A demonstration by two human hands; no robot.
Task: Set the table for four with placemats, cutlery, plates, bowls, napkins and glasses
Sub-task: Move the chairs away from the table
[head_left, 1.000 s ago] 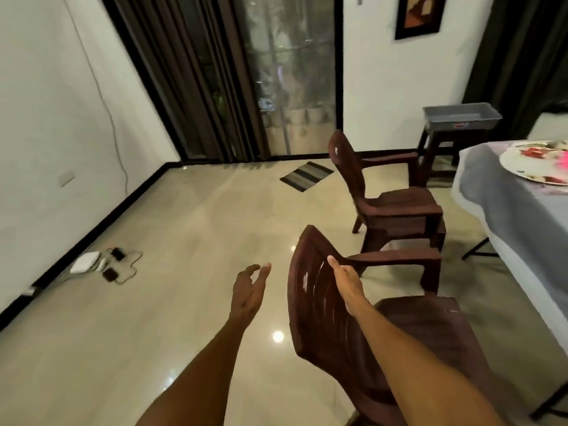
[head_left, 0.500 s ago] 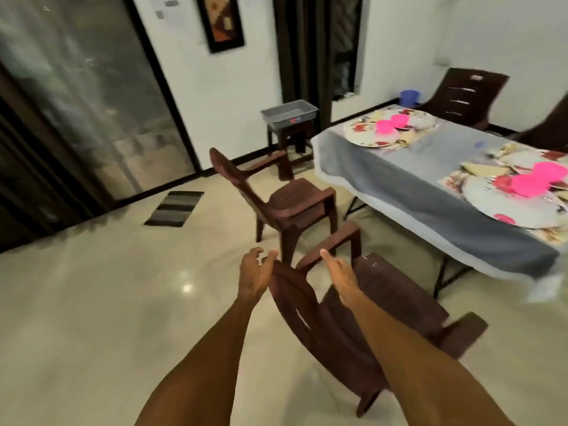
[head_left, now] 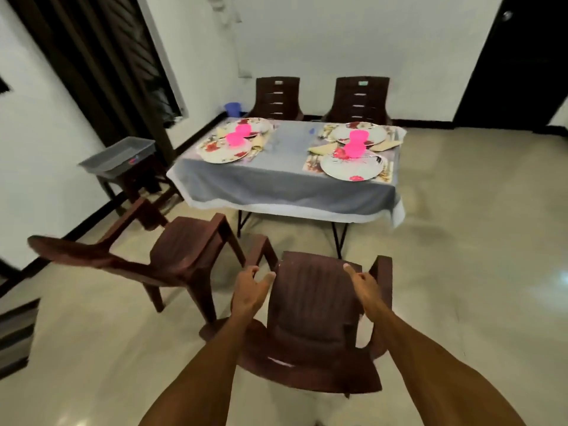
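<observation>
no legible text, chair and bin labels blurred

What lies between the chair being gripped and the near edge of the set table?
In the head view, only bare floor separates the held chair from the table; its folding legs stand there.

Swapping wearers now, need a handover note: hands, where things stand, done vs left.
Left hand and right hand both grip the backrest of the near chair, which faces the table but stands clear of it.
Second chair is to its left, angled, also not tucked in.
Table shows four plates with pink bowls, napkins and placemats; glasses and cutlery too blurred to confirm.
Left: push both chairs in, check glasses and cutlery.
</observation>
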